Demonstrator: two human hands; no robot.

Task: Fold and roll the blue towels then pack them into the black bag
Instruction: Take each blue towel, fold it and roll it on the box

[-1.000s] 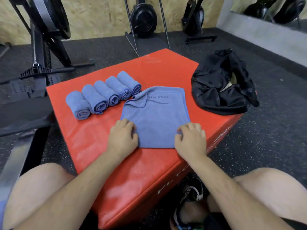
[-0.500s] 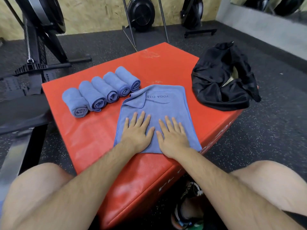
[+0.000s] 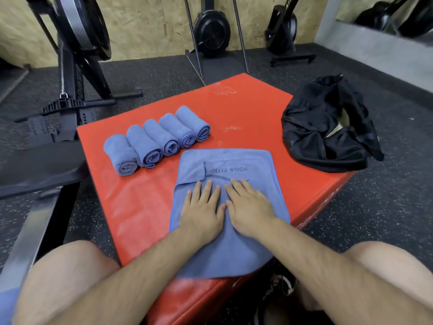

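Blue towel lies flat on the red box, its near edge overhanging. Left hand and right hand press it side by side, fingers straight and slightly spread. Five rolled towels lie in a row on its left. The black bag sits at the box's right edge.

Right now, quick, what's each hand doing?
Left hand: open, fingers straight, pressing flat on the unrolled blue microfibre towel.
Right hand: open, pressing flat on the same towel.
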